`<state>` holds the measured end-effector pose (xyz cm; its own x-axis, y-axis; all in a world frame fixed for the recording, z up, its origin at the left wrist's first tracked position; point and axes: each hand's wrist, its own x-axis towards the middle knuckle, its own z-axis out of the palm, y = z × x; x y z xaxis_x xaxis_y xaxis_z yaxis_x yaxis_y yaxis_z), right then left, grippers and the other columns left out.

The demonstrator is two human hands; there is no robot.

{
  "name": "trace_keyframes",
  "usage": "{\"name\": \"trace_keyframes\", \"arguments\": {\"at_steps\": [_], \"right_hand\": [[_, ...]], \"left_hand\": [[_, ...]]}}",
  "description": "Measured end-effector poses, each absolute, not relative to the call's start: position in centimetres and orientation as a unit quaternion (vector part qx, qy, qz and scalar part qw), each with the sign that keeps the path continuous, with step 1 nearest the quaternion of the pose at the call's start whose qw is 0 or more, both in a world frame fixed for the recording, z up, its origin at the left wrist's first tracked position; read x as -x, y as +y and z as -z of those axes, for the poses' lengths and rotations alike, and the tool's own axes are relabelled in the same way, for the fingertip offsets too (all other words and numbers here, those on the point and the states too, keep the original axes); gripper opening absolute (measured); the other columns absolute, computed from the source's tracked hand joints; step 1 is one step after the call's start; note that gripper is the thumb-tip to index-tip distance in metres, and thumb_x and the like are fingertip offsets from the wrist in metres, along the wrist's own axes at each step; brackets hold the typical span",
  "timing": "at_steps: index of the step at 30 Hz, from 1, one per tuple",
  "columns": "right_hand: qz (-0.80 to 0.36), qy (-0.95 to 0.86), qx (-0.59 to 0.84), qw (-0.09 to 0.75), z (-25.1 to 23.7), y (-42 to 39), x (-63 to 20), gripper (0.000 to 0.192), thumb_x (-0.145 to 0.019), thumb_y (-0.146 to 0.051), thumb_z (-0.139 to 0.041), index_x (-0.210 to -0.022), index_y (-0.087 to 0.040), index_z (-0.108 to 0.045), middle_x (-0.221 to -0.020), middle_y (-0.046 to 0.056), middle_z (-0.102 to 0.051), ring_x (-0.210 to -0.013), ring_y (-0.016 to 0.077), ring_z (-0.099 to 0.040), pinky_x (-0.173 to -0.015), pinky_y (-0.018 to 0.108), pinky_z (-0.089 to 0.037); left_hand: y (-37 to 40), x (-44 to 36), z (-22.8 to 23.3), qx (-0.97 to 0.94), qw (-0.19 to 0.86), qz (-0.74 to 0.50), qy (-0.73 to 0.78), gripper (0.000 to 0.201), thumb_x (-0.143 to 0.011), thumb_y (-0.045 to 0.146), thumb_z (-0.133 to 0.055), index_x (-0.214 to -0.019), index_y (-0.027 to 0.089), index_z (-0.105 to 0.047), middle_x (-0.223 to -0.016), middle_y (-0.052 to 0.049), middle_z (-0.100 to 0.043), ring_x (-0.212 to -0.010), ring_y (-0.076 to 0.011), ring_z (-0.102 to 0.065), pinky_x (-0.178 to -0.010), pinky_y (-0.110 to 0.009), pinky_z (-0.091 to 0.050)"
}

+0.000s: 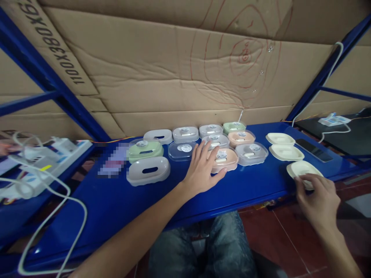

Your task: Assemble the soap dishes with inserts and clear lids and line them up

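Note:
My left hand (202, 166) lies with fingers spread against a peach soap box (228, 158) with a clear lid, covering its left part. The thumb rests near the box's front edge. Just left of those fingers is a loose clear lid (180, 150) with a round sticker. At the right, my right hand (319, 197) pinches the near edge of a cream oval tray (304, 168) at the table's front edge. Two more cream trays, a middle one (286, 153) and a far one (280, 139), lie beyond it. A lidded grey soap box (251, 153) stands right of the peach one.
Open grey bases, one near (136, 173) and one far (150, 136), flank a lidded green box (145, 150). Several lidded boxes line the back of the blue table (179, 197). A dark phone (314, 150) lies right; a power strip (43, 170) and white cables are left.

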<state>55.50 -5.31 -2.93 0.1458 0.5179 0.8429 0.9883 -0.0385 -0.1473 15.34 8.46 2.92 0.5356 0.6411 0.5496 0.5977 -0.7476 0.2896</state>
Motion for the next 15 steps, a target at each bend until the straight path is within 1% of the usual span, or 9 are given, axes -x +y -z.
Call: {"name": "trace_keyframes", "arguments": {"at_steps": [2,4,6,7,8,10,12,13,15], "right_hand": [[0.343,-0.556,0.64,0.404,1.8,-5.3,-54.2,0.011,-0.1,-0.042,-0.075,-0.095,-0.033,-0.072,-0.094,0.011,-0.078,-0.093,0.0381,-0.076,-0.086,0.057,-0.06],[0.368,-0.547,0.619,0.427,0.2,-5.3,-51.9,0.008,-0.098,-0.037,-0.078,-0.099,-0.034,-0.071,-0.092,0.01,-0.078,-0.091,0.0369,-0.076,-0.087,0.057,-0.059],[0.365,-0.573,0.585,0.443,-1.6,-5.1,-48.6,0.014,-0.096,-0.03,-0.08,-0.107,-0.033,-0.071,-0.096,0.008,-0.08,-0.093,0.0339,-0.077,-0.086,0.052,-0.062],[0.349,-0.597,0.565,0.45,-2.4,-4.9,-46.7,0.019,-0.097,-0.025,-0.079,-0.112,-0.032,-0.071,-0.1,0.007,-0.08,-0.094,0.0319,-0.078,-0.085,0.049,-0.063],[0.331,-0.633,0.529,0.458,-3.2,-4.6,-44.7,0.023,-0.095,-0.021,-0.08,-0.114,-0.031,-0.071,-0.101,0.006,-0.08,-0.094,0.0304,-0.078,-0.086,0.048,-0.063],[0.272,-0.71,0.46,0.459,-4.3,-3.7,-40.6,0.028,-0.095,-0.013,-0.079,-0.118,-0.029,-0.07,-0.105,0.007,-0.079,-0.101,0.0304,-0.078,-0.092,0.049,-0.063],[0.208,-0.771,0.399,0.45,-5.0,-2.4,-36.9,0.03,-0.097,-0.01,-0.077,-0.122,-0.026,-0.069,-0.11,0.01,-0.078,-0.105,0.0298,-0.076,-0.095,0.051,-0.063],[0.177,-0.794,0.371,0.447,-5.2,-1.7,-35.4,0.031,-0.098,-0.008,-0.076,-0.123,-0.024,-0.069,-0.11,0.01,-0.078,-0.106,0.0294,-0.075,-0.096,0.051,-0.063],[0.138,-0.825,0.332,0.437,-5.7,-0.7,-33.3,0.031,-0.099,-0.006,-0.074,-0.126,-0.021,-0.068,-0.112,0.011,-0.078,-0.107,0.0288,-0.075,-0.098,0.052,-0.064]], "left_hand": [[8.4,-15.2,-3.3,-0.869,0.039,-0.355,0.341,0.064,-0.104,0.048,-0.066,-0.158,0.015,-0.054,-0.174,-0.025,-0.043,-0.168,-0.0454,-0.032,-0.137,-0.069,-0.027],[8.3,-15.0,-3.8,-0.857,0.052,-0.398,0.323,0.052,-0.106,0.044,-0.062,-0.15,0.015,-0.061,-0.164,-0.024,-0.053,-0.161,-0.0419,-0.042,-0.133,-0.063,-0.036],[8.0,-14.8,-4.3,-0.837,0.08,-0.449,0.302,0.04,-0.108,0.042,-0.057,-0.136,0.016,-0.069,-0.145,-0.021,-0.067,-0.146,-0.0375,-0.056,-0.125,-0.058,-0.046],[7.8,-14.8,-4.7,-0.825,0.104,-0.473,0.292,0.036,-0.108,0.041,-0.055,-0.129,0.017,-0.071,-0.134,-0.019,-0.073,-0.136,-0.0356,-0.062,-0.12,-0.055,-0.05],[7.7,-14.7,-5.0,-0.814,0.141,-0.488,0.282,0.033,-0.108,0.042,-0.055,-0.123,0.017,-0.073,-0.124,-0.017,-0.076,-0.126,-0.0334,-0.067,-0.113,-0.052,-0.054],[7.3,-14.6,-5.6,-0.794,0.269,-0.48,0.259,0.035,-0.109,0.046,-0.055,-0.117,0.018,-0.073,-0.104,-0.012,-0.079,-0.102,-0.0279,-0.074,-0.094,-0.043,-0.06],[6.9,-14.8,-6.0,-0.749,0.432,-0.445,0.235,0.044,-0.109,0.056,-0.055,-0.112,0.017,-0.074,-0.09,-0.008,-0.077,-0.079,-0.0221,-0.073,-0.074,-0.034,-0.058],[6.8,-15.0,-6.1,-0.712,0.503,-0.433,0.23,0.047,-0.107,0.06,-0.059,-0.109,0.016,-0.074,-0.087,-0.007,-0.076,-0.073,-0.02,-0.071,-0.069,-0.031,-0.055],[6.8,-15.3,-6.0,-0.618,0.602,-0.446,0.238,0.044,-0.097,0.059,-0.072,-0.099,0.014,-0.074,-0.084,-0.005,-0.074,-0.073,-0.0183,-0.069,-0.068,-0.029,-0.053]]}}
